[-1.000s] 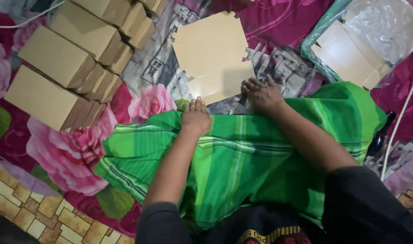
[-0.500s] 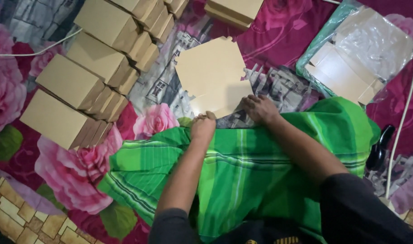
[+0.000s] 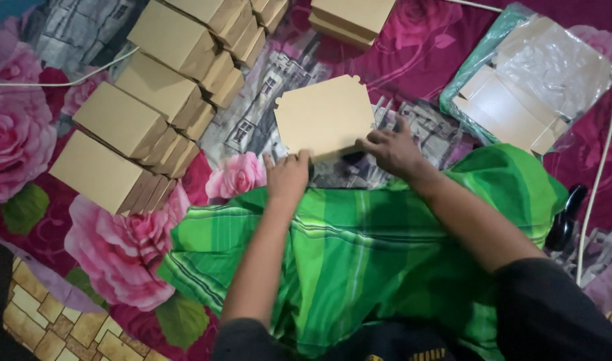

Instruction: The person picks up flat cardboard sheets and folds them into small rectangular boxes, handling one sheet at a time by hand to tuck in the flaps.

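A flat brown cardboard box blank (image 3: 325,115) lies on the flowered cloth (image 3: 119,247) in front of me. My left hand (image 3: 287,175) rests at the blank's near left edge, fingers touching it. My right hand (image 3: 390,148) presses on the near right corner of the blank, fingers spread. Neither hand is closed around anything. A green striped cloth (image 3: 359,254) covers my lap below both forearms.
Rows of folded brown cardboard boxes (image 3: 139,120) stand at the left. Another box (image 3: 351,16) sits at the top middle. At the upper right, a clear plastic bag (image 3: 540,73) holds flat cardboard blanks. A white cable (image 3: 597,174) runs down the right side.
Both hands have moved forward off the green cloth onto the near edge of the flat cardboard blank. The view has shifted, showing more boxes at the top.
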